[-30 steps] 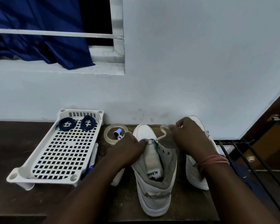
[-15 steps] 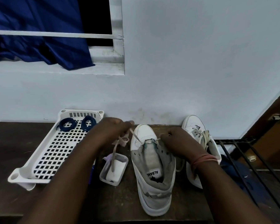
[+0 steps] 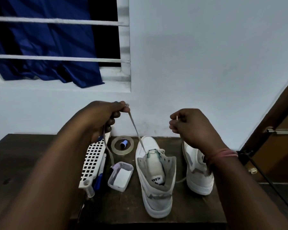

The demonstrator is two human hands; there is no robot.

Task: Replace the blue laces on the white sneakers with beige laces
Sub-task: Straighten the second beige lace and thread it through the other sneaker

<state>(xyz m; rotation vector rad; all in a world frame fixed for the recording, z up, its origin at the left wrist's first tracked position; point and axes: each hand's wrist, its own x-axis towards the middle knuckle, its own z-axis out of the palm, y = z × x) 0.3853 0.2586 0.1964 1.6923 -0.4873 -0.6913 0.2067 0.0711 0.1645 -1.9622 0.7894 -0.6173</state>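
Grip is kept on both ends of the beige lace (image 3: 136,130), pinched by the left hand (image 3: 105,117) and right hand (image 3: 189,125), raised above the near sneaker (image 3: 156,176) on the bench (image 3: 40,155), strands running down to its front eyelets.

Matt dark wood table (image 3: 32,156), perforated white plastic tray (image 3: 92,161), glossy blue cloth curtain (image 3: 45,47).

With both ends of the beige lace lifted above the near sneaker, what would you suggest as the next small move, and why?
Probably even the ends, then cross one into the next eyelet. The left hand and right hand hold the beige lace, which passes only through the bottom eyelets of the near sneaker.
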